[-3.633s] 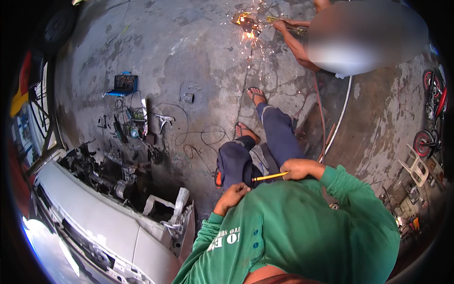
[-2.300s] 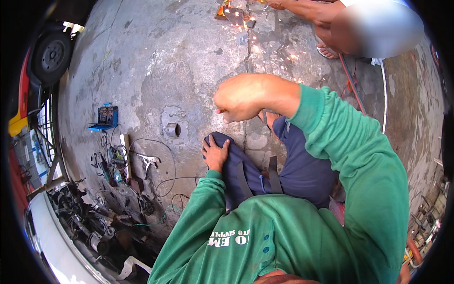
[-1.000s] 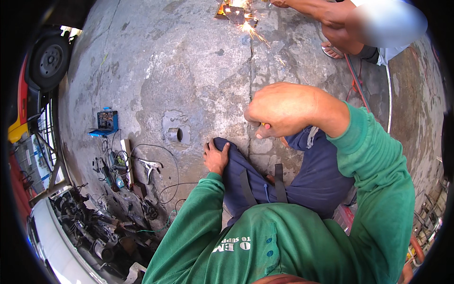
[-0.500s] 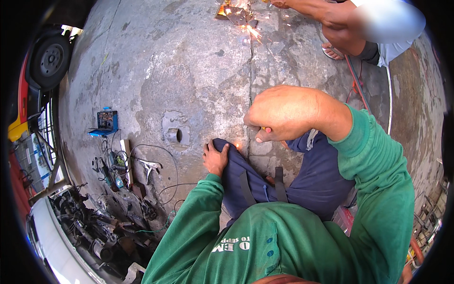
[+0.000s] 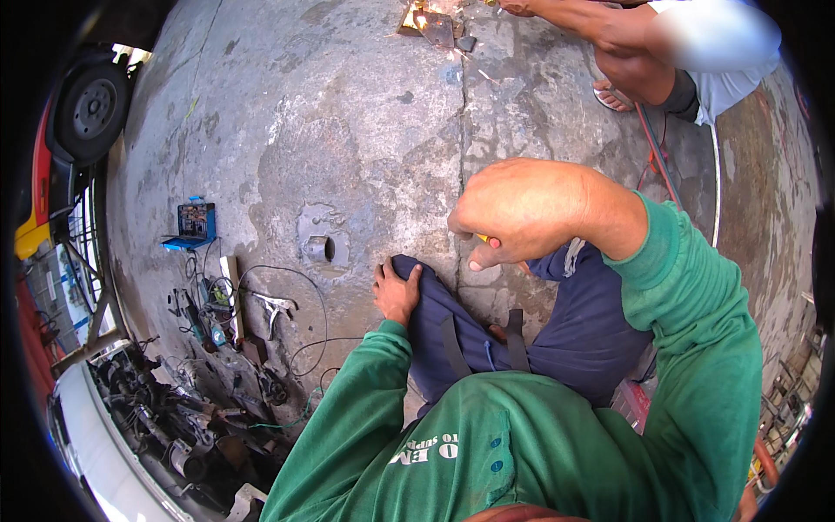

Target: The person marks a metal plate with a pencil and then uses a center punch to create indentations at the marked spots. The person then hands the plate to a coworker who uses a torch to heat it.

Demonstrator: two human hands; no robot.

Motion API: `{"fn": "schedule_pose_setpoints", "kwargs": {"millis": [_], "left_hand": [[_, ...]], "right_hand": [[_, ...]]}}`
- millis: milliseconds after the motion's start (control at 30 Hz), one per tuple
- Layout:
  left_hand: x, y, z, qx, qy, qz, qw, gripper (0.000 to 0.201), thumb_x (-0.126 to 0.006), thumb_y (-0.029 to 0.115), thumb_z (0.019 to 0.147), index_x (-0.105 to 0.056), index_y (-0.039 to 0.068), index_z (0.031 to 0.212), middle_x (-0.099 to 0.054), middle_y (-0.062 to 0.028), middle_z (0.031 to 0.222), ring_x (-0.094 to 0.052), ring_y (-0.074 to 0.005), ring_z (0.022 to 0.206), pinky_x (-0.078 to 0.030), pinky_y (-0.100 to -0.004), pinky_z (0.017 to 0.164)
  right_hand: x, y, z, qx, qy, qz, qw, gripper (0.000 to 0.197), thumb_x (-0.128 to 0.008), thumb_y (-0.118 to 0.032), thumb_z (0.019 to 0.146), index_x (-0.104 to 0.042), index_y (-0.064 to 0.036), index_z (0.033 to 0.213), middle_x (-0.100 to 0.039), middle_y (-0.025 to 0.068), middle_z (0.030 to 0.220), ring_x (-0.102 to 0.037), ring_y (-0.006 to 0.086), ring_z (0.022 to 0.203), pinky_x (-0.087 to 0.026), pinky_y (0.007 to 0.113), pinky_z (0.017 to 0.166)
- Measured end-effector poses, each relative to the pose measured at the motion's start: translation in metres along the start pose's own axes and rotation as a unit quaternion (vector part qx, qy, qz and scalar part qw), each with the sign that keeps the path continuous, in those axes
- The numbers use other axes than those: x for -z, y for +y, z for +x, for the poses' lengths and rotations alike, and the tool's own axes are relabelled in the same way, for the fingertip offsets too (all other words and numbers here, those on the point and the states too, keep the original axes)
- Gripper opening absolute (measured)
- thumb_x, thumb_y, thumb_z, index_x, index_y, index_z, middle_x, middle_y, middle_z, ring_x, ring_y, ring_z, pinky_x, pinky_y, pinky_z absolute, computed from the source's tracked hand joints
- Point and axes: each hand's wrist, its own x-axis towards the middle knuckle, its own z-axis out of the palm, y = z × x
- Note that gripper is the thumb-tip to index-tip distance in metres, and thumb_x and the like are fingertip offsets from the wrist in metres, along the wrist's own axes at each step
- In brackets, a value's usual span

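My left hand [image 5: 397, 294] lies with its fingers apart on the knee of my dark blue trousers [image 5: 432, 304], holding nothing. Raised in front of my body, my right hand [image 5: 526, 209] is closed on a thin stick-like thing [image 5: 493, 242] with a yellow side and a red end. Most of that thing is hidden by the fingers, so its kind does not show. On the concrete left of my knee is a flat grey metal plate [image 5: 337, 258] with a short pipe stub [image 5: 319, 249] on it.
At the upper right a co-worker's arm [image 5: 565, 16] reaches toward glowing metal pieces [image 5: 435, 28] with sparks. An open blue case [image 5: 193, 228], locking pliers [image 5: 276, 307], cables and a power tool [image 5: 198, 329] lie left. Dark engine parts [image 5: 174, 418] crowd the lower left. A hose [image 5: 658, 157] runs at right.
The spray of sparks at the co-worker's metal has shrunk. My right thumb has shifted slightly, showing more of the yellow side of the held thing. My left hand stays put.
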Motion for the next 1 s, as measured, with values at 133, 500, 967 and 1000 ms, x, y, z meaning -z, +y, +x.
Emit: {"fn": "schedule_pose_setpoints", "kwargs": {"millis": [133,500,967,1000], "left_hand": [[0.0004,0.0005,-0.0006,0.004,0.000,0.002,1.000,0.085,-0.069,0.059,0.085,-0.039,0.019,0.154,-0.032,-0.0115,0.163,-0.038,-0.0443,0.142,-0.034,-0.0617,0.112],[0.0009,0.0018,0.0002,0.008,-0.002,0.000,1.000,0.085,-0.070,0.059,0.084,-0.040,0.019,0.154,-0.032,-0.0109,0.163,-0.038,-0.0437,0.142,-0.034,-0.0616,0.112],[-0.0008,0.0008,0.0009,0.005,0.000,-0.003,1.000,0.086,-0.070,0.060,0.084,-0.040,0.018,0.154,-0.032,-0.0116,0.162,-0.037,-0.0437,0.142,-0.034,-0.0621,0.112],[-0.0009,0.0005,0.0010,0.003,0.001,-0.005,1.000,0.086,-0.070,0.060,0.084,-0.040,0.018,0.154,-0.032,-0.0116,0.162,-0.037,-0.0438,0.142,-0.034,-0.0621,0.112]], "right_hand": [[0.0012,-0.0011,0.0010,-0.003,0.007,0.011,1.000,0.042,-0.071,-0.039,0.089,-0.069,0.0028,0.091,-0.069,0.0229,0.081,-0.067,0.0449,0.087,-0.052,0.053,0.076],[-0.0027,0.0070,0.0046,0.010,-0.001,0.020,1.000,0.042,-0.067,-0.038,0.092,-0.069,0.0040,0.092,-0.067,0.0256,0.081,-0.066,0.0471,0.085,-0.051,0.054,0.075],[-0.0031,0.0082,0.0029,0.010,-0.008,0.018,1.000,0.043,-0.067,-0.038,0.092,-0.069,0.0044,0.090,-0.067,0.0251,0.079,-0.066,0.0472,0.085,-0.051,0.054,0.075],[-0.0026,0.0077,0.0027,0.010,-0.009,0.020,1.000,0.043,-0.067,-0.038,0.092,-0.069,0.0044,0.089,-0.067,0.0251,0.079,-0.066,0.0471,0.085,-0.051,0.054,0.074]]}}
